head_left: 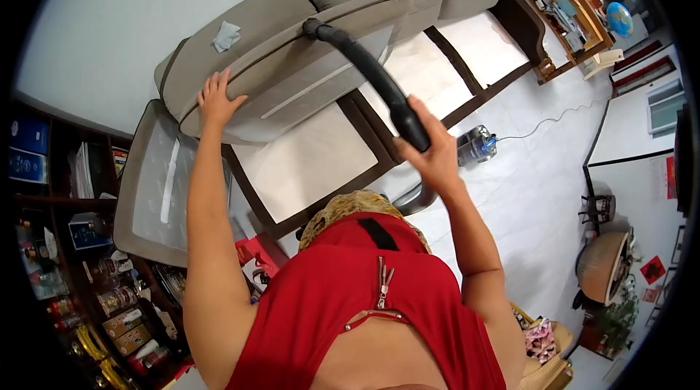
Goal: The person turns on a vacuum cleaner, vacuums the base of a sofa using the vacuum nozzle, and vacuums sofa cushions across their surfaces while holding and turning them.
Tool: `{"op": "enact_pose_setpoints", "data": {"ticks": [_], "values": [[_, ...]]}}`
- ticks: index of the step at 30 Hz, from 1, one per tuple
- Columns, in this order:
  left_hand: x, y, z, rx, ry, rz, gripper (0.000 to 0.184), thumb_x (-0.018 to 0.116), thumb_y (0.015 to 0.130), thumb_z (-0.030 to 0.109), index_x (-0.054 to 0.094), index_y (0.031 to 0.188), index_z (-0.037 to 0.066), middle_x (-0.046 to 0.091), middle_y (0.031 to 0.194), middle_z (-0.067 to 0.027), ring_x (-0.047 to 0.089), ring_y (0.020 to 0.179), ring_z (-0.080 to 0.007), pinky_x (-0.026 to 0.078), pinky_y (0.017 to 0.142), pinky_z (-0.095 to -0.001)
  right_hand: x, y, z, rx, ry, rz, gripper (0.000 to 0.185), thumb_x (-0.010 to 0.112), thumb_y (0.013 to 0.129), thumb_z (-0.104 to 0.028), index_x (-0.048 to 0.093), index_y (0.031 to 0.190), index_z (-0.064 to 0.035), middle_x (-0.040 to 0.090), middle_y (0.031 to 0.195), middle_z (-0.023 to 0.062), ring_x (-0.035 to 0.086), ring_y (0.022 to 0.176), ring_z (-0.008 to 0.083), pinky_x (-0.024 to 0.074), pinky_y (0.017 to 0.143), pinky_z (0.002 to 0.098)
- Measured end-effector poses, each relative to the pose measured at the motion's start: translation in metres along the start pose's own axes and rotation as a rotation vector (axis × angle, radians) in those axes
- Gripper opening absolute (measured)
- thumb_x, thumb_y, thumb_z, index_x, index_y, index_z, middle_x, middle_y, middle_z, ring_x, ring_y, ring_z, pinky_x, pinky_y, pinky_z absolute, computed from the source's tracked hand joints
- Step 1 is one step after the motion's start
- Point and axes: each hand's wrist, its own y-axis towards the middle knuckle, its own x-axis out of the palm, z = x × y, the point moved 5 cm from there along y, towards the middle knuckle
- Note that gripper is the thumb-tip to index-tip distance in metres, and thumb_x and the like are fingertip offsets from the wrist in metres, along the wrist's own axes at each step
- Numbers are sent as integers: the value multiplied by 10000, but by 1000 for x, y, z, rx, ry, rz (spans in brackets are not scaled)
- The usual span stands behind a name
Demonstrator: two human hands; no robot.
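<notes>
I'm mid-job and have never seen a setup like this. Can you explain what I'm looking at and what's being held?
There is no machine arm here, just a person's bare hands. The only picture comes from a camera worn on their head, looking forward and down, so the red top is the wearer's own.

The right hand grips a black vacuum tube, whose far end meets the edge of a grey cushion. The left hand, fingers spread, rests on that cushion, which is tilted up. A small pale cloth lies on the grey upholstery behind it.

Below is the sofa base with its pale panels. The vacuum body is on the floor.
</notes>
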Motion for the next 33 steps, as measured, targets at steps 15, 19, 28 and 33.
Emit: {"op": "enact_pose_setpoints", "data": {"ticks": [15, 19, 28, 33], "values": [[3, -30, -1, -296, 77, -61, 846, 743, 852, 327, 256, 1532, 452, 280, 1601, -46, 245, 1473, -309, 222, 1112, -678, -39, 23, 39, 11, 87, 47, 687, 761, 776, -150, 522, 1419, -101, 683, 1162, 206, 709, 972, 252, 534, 851, 338], [5, -32, 2, -327, 68, -68, 832, 736, 864, 316, 255, 1529, 459, 270, 1608, -38, 228, 1483, -308, 234, 1111, -678, -69, 35, 79, 18, 72, 211, 679, 754, 794, -82, 510, 1428, -94, 655, 1255, 182, 673, 1087, 251, 513, 908, 326], [5, -14, -2, -397, 88, -134, 823, 732, 871, 313, 256, 1525, 467, 249, 1617, -17, 220, 1487, -305, 235, 1119, -680, -68, 32, 80, 59, 282, 120, 718, 732, 785, -126, 479, 1457, -109, 663, 1145, 169, 661, 905, 194, 522, 810, 319], [10, 18, -16, -372, 65, -136, 808, 723, 880, 319, 260, 1526, 465, 256, 1615, -16, 215, 1489, -306, 220, 1123, -670, -4, 38, 37, 47, 140, -62, 732, 771, 763, -161, 499, 1440, -99, 670, 1201, 185, 697, 965, 271, 533, 881, 343]]}}
